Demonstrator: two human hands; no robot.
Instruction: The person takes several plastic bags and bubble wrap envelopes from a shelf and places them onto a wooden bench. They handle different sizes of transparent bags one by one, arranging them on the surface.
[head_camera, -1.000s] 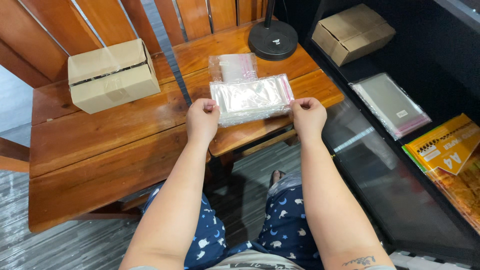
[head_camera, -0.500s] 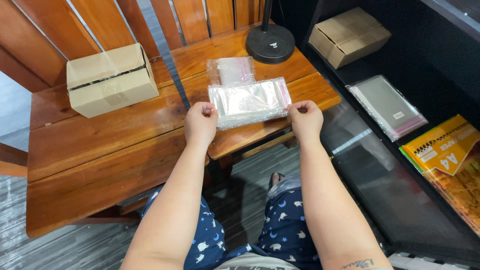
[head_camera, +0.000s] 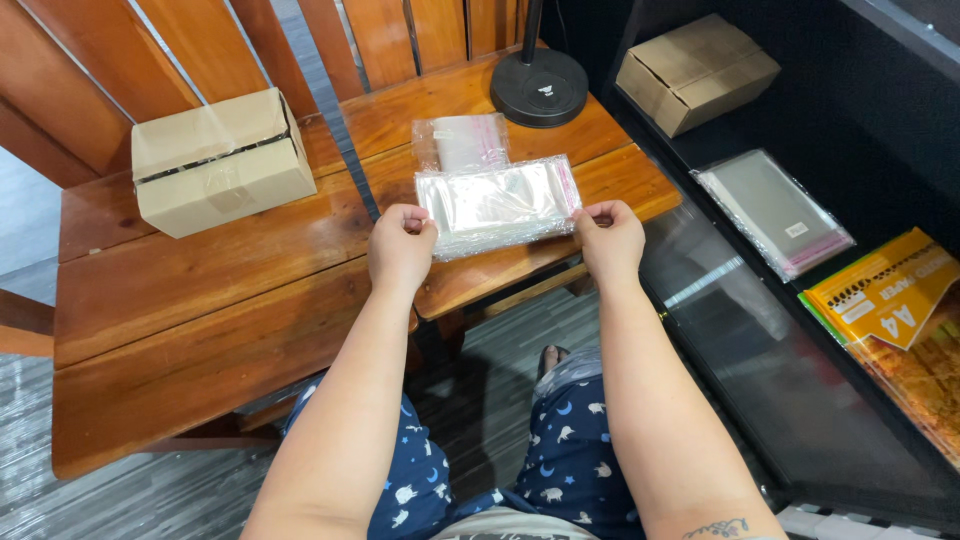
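Head view | left hand, right hand grip clear bag stack | cardboard box, lamp base near

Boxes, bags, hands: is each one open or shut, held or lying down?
left hand: pinching the clear bag stack's left end
right hand: pinching its right end
clear bag stack: flat, held
small bag: lying flat
taped box: shut
shelf box: shut

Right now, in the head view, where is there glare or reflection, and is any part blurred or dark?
Head view: light glares off the clear plastic bags held at their ends by the left hand and right hand; pale streaks reflect on the dark glass surface; the black shelf is dim; the wooden table is evenly lit and sharp.
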